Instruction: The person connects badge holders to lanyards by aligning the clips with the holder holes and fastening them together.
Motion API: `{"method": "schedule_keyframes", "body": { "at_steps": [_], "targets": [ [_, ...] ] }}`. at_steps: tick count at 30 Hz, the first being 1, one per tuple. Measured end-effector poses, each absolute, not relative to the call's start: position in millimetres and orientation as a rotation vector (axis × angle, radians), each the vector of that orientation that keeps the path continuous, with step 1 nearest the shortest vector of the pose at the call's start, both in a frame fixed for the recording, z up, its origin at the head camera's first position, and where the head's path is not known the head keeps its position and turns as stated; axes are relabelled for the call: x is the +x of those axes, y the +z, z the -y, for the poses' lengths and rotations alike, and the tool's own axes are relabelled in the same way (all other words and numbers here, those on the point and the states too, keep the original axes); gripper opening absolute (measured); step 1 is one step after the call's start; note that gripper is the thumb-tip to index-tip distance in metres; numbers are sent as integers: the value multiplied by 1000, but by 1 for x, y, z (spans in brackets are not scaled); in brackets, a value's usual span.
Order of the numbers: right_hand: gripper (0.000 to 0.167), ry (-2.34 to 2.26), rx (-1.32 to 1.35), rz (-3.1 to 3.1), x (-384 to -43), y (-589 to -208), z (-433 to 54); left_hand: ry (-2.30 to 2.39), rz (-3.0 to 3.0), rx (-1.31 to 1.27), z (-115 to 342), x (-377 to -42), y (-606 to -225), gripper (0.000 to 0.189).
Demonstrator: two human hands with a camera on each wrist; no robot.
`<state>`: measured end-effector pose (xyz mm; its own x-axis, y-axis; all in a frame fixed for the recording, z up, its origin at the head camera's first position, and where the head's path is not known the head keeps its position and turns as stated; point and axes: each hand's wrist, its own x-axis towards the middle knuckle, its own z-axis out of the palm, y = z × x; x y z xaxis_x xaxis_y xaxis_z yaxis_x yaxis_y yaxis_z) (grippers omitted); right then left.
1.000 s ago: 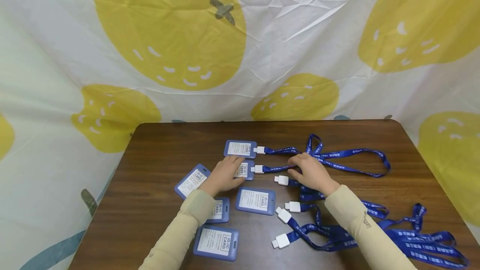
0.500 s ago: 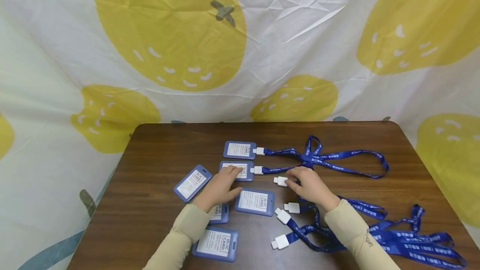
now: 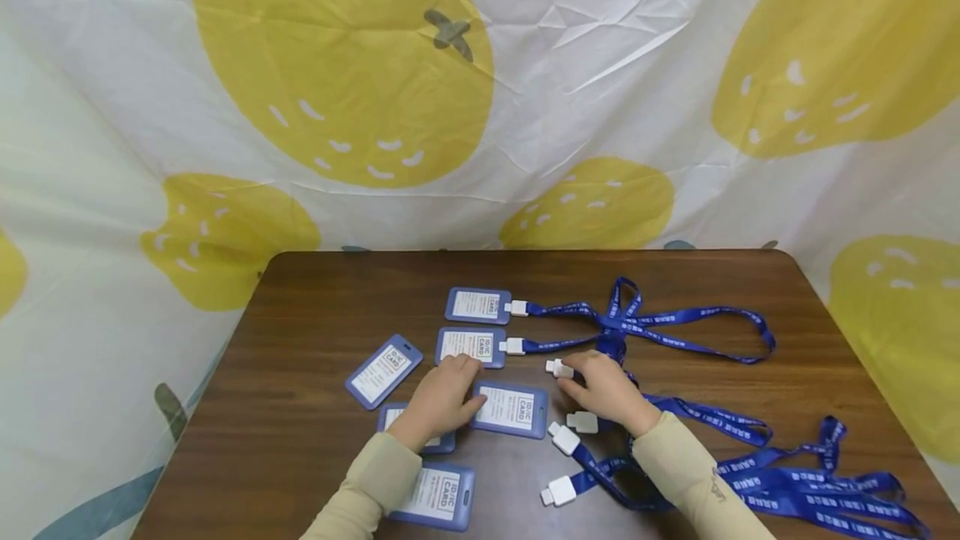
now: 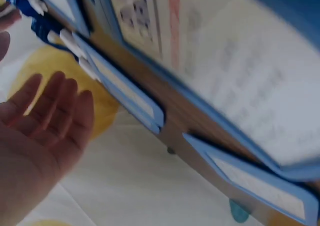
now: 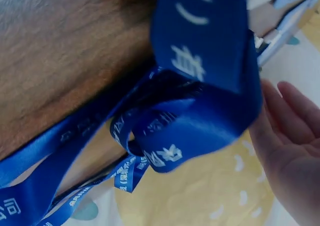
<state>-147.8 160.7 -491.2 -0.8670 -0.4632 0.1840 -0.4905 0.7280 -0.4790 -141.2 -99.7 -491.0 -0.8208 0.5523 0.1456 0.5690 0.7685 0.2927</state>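
My left hand (image 3: 437, 407) hovers palm down over the blue ID badge holders, thumb at the left edge of one holder (image 3: 510, 409). Its fingers are relaxed, as the left wrist view of the hand (image 4: 45, 121) also shows. Fingertips overlap the lower edge of another holder (image 3: 471, 347), clipped to a lanyard. My right hand (image 3: 606, 394) has thumb and forefinger spread at a loose white lanyard clip (image 3: 558, 368). That lanyard's blue strap lies partly hidden under the hand. In the right wrist view, blue strap (image 5: 200, 121) bunches beside the loosely extended fingers.
A further holder (image 3: 477, 305) with an attached lanyard lies at the back. Three unattached holders, one tilted (image 3: 383, 371), lie at left. Several loose white clips (image 3: 558, 491) and a heap of blue lanyards (image 3: 832, 490) spread at right on the brown table (image 3: 300, 307).
Both hands have drawn back toward the person. The left has slid off the second holder toward the one below it; the right has left the attached lanyard's strap for the loose clip.
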Motion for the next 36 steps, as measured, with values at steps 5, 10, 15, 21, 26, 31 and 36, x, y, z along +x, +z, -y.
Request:
{"method": "schedule_keyframes", "body": {
  "at_steps": [5,10,15,21,26,31,36],
  "targets": [
    [24,722,742,2870,-153,-501,-154,-283,2998,-820,89,-137,-497,49],
    [23,656,671,2904,-153,-508,-151,-152,3063,-788,77,-136,-501,57],
    [15,609,651,2856,-155,-513,-150,-100,3091,-818,68,-138,-504,62],
    [22,584,607,2849,-161,-518,-149,-31,3085,-829,63,-140,-507,65],
    [22,568,583,2841,-162,-518,-148,-61,3095,-826,61,-142,-508,63],
    [21,553,578,2835,-161,-518,-148,-98,3118,-817,61,-143,-511,57],
    [22,578,561,2827,-160,-518,-147,-139,3153,-793,61,-145,-510,59]
  ]
}}
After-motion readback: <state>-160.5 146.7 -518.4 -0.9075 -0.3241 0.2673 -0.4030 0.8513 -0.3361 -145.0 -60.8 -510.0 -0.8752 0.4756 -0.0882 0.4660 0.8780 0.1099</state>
